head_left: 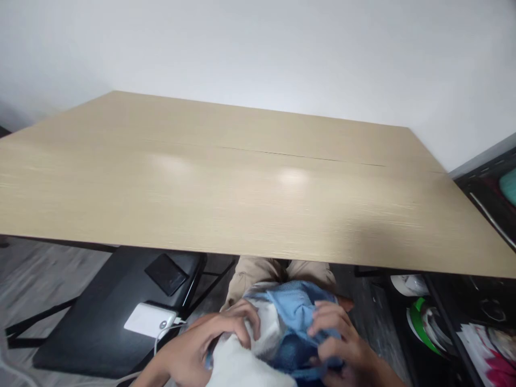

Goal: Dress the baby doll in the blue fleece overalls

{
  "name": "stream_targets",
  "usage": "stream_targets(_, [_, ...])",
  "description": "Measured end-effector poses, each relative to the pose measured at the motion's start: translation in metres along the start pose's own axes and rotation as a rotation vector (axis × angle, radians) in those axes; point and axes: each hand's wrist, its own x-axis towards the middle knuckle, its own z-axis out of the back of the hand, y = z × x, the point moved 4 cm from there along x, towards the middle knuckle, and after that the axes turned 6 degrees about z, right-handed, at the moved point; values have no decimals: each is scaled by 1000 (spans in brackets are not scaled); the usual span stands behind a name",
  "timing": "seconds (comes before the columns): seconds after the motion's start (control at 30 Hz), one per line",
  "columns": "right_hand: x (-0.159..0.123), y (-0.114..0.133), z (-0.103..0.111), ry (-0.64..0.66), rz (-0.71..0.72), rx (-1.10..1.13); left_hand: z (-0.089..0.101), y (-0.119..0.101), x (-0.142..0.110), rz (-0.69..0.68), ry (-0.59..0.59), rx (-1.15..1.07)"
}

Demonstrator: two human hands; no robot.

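Note:
Below the table's front edge, a bundle of soft cloth lies over my lap. Its left part is white cloth, and its right part is blue cloth, light above and darker below. My left hand is closed on the white cloth, fingers curled over it. On the other side, the bent fingers of my right hand grip the blue cloth at its edge. The cloth is bunched up, so I cannot make out what kind of item it is.
A wide wooden table spans the view against a white wall. At left, a black chair seat bears a dark phone and a white power bank with a cable. At right stands a dark shelf holding a green-rimmed round item.

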Motion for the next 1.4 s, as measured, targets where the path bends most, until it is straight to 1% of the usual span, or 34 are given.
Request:
stream_targets(0.07, [20, -12, 6, 42, -225, 149, 0, -14, 5, -8, 67, 3])
stream_targets(0.1, [31, -19, 6, 94, -345, 225, 0, -20, 7, 7, 85, -22])
stream_targets(0.13, [41, -27, 2, 183, -469, 292, 1, -24, 9, 33, 82, -52])
stream_targets(0.17, [52, -35, -3, 281, -567, 349, 3, -24, 11, 77, 49, -71])
stream_targets(0.2, [62, -43, -11, 391, -636, 393, 5, -22, 13, 140, -20, -57])
stream_targets(0.27, [83, -59, -30, 555, -661, 390, 11, -12, 16, 299, -244, 95])
stream_targets(0.33, [104, -77, -53, 666, -645, 326, 17, 0, 17, 470, -452, 326])
stream_targets(0.37, [112, -85, -67, 730, -640, 306, 18, 5, 16, 550, -513, 422])
stream_targets(0.4, [119, -93, -81, 815, -637, 293, 19, 10, 16, 626, -547, 492])
stream_targets(0.47, [131, -105, -106, 895, -627, 281, 20, 14, 14, 782, -547, 579])
stream_targets(0.53, [141, -114, -126, 914, -607, 272, 21, 13, 10, 902, -512, 642])
stream_targets(0.6, [148, -119, -141, 899, -598, 282, 22, 10, 8, 935, -482, 655])
stream_targets(0.7, [149, -127, -155, 826, -632, 262, 18, 4, 11, 852, -455, 588])
stream_targets(0.77, [144, -137, -159, 772, -689, 207, 13, 0, 15, 788, -464, 545])
stream_targets(0.83, [134, -148, -156, 750, -762, 153, 8, -5, 15, 757, -490, 506])
stream_targets(0.9, [121, -162, -144, 741, -833, 102, 3, -9, 12, 763, -503, 472])
stream_targets(1.0, [99, -178, -110, 709, -921, 21, 1, -12, 1, 798, -508, 467])
stream_targets(1.07, [81, -178, -82, 665, -968, -29, 2, -11, -6, 808, -519, 459])
stream_targets(1.13, [61, -167, -55, 597, -998, -73, 3, -7, -9, 806, -532, 426])
stream_targets(1.2, [39, -145, -35, 536, -1007, -103, 4, -2, -9, 796, -537, 388])
stream_targets(1.27, [15, -116, -21, 480, -964, -99, 6, 3, -7, 783, -542, 371])
stream_targets(1.3, [5, -101, -15, 410, -898, -104, 8, 5, -5, 779, -541, 371])
stream_targets(1.33, [-7, -88, -10, 359, -883, -145, 9, 8, -4, 777, -537, 373])
stream_targets(1.4, [-32, -68, -2, 313, -924, -270, 12, 13, -1, 775, -521, 371])
